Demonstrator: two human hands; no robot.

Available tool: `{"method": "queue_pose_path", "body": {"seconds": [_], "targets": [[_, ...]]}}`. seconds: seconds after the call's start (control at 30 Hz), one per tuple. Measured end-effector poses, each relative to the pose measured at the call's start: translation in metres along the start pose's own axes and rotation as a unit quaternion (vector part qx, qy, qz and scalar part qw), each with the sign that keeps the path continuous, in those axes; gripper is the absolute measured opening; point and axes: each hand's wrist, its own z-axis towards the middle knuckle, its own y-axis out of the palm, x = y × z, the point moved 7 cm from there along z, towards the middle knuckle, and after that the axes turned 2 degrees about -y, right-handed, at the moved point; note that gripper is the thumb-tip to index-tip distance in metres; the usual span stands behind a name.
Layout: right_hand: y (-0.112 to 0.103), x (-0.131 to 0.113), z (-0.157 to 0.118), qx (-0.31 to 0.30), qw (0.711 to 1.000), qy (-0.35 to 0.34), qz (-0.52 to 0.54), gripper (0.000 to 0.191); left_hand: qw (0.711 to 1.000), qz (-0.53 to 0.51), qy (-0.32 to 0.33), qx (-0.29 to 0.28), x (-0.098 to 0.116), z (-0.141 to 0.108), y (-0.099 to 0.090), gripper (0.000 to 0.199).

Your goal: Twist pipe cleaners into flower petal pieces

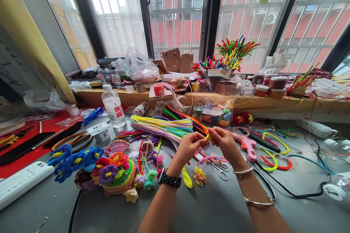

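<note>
Both my left hand (189, 147) and my right hand (224, 142) pinch a small yellow pipe cleaner piece (208, 137) between their fingertips, over the middle of the table. Fingers cover much of it, so its full shape is hidden. Just behind my hands lies a bundle of pastel pipe cleaners (164, 125), with darker and orange ones beside it. On the table below are a yellow looped pipe cleaner piece (187, 177), a small yellow and red fuzzy ball (199, 176) and scissors (222, 169). A pink glue gun (247, 145) rests right of my right hand.
Fuzzy flowers (109, 171) around a round, striped piece stand at the left. Behind them is a water bottle (113, 107). A white power strip (24, 184) lies far left. A black cord (295, 196) crosses the right side. Jars and pipe cleaners crowd the window ledge (131, 96).
</note>
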Motion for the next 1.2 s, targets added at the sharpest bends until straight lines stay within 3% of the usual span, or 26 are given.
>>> {"method": "queue_pose_path", "body": {"seconds": [0.33, 0.6, 0.73, 0.83, 0.93, 1.03, 1.1, 1.2], "targets": [[0.002, 0.007, -0.001, -0.012, 0.999, 0.004, 0.042, 0.031, 1.0, -0.009, 0.001, -0.021, 0.007, -0.002, 0.003, 0.013], [0.002, -0.013, -0.002, -0.054, 0.996, -0.019, -0.065, 0.035, 0.998, -0.023, 0.004, -0.057, 0.004, -0.003, 0.002, 0.014], [0.007, -0.011, -0.004, -0.057, 0.998, -0.017, -0.001, 0.035, 0.993, -0.065, 0.002, -0.095, 0.011, -0.008, 0.006, 0.016], [0.01, -0.009, -0.004, -0.04, 0.997, -0.014, 0.063, 0.032, 0.995, -0.065, -0.006, -0.082, 0.017, -0.009, 0.001, 0.016], [0.006, -0.008, -0.002, -0.019, 0.997, -0.006, 0.077, 0.031, 0.999, 0.001, -0.015, -0.034, 0.018, -0.007, -0.014, 0.02], [-0.007, -0.008, 0.0, 0.022, 0.998, 0.001, 0.064, 0.028, 0.988, 0.151, -0.031, 0.004, 0.013, -0.008, -0.03, 0.028], [-0.014, -0.008, 0.0, 0.039, 0.997, 0.009, 0.059, 0.024, 0.952, 0.295, -0.072, -0.038, -0.001, -0.011, -0.032, 0.021], [-0.014, -0.007, -0.001, 0.028, 0.997, 0.029, 0.07, 0.023, 0.898, 0.374, -0.159, -0.168, -0.029, -0.023, -0.025, 0.018]]}}
